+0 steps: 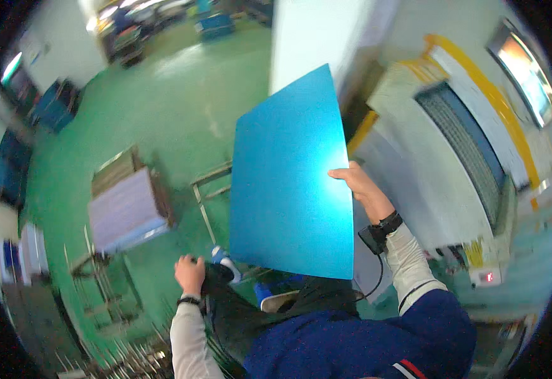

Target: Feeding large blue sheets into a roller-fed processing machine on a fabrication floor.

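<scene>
My right hand [358, 183] grips a large flat blue sheet [282, 196] by its right edge, thumb lying on the glossy face. Raised in front of my body, the sheet hides part of the floor and of a metal frame [205, 189] behind it. Away to the left of the sheet, my left hand [189, 275] hangs beside my dark-trousered leg with its fingers curled in. Whatever it may hold is hidden; a small dark spot shows at its knuckles. Each wrist has a black band, and a small black box with a cable sits at the right one.
On the left, a stack of pale purple sheets [127, 211] stands above the green floor [168, 114], near a bare metal rack [102, 284]. A machine bench [440, 151] with a dark grille and a screen [525, 72] stands close on my right. Metal rods [137, 360] stick up at lower left.
</scene>
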